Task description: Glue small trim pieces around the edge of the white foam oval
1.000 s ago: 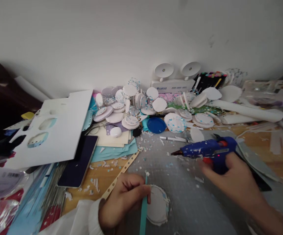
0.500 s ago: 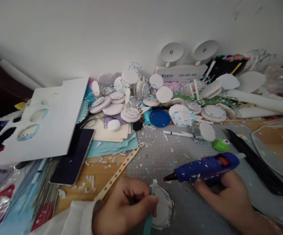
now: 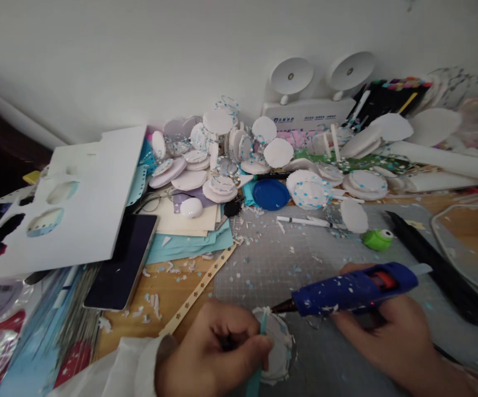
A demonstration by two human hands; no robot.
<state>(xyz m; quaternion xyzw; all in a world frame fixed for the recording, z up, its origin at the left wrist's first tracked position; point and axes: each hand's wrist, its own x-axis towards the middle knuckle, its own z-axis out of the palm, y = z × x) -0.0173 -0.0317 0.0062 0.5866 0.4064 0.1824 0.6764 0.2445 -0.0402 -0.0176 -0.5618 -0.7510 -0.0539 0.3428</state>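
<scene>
My left hand (image 3: 211, 353) pinches a narrow teal paper strip (image 3: 254, 381) between thumb and fingers. The strip's upper end stands over the edge of a white round disc (image 3: 280, 353) with a rough rim, which lies on the grey cutting mat. Wrapped in my right hand (image 3: 399, 339) is a blue glue gun (image 3: 350, 289) spotted with white flecks. Its dark nozzle points left, close to the top of the strip and the far rim of the disc; whether it touches them I cannot tell.
Many white discs (image 3: 279, 153), some with blue-dotted trim, are heaped along the wall. A blue lid (image 3: 270, 194), a white pen (image 3: 305, 221), a green toy (image 3: 377, 240) and a black cutter (image 3: 449, 275) lie beyond my hands. Left are a phone (image 3: 121, 264) and white board (image 3: 94, 215).
The glue gun's nozzle has come down and slightly left, nearer the strip's end and the disc. My left hand with the strip has shifted slightly right. The view has tilted a little.
</scene>
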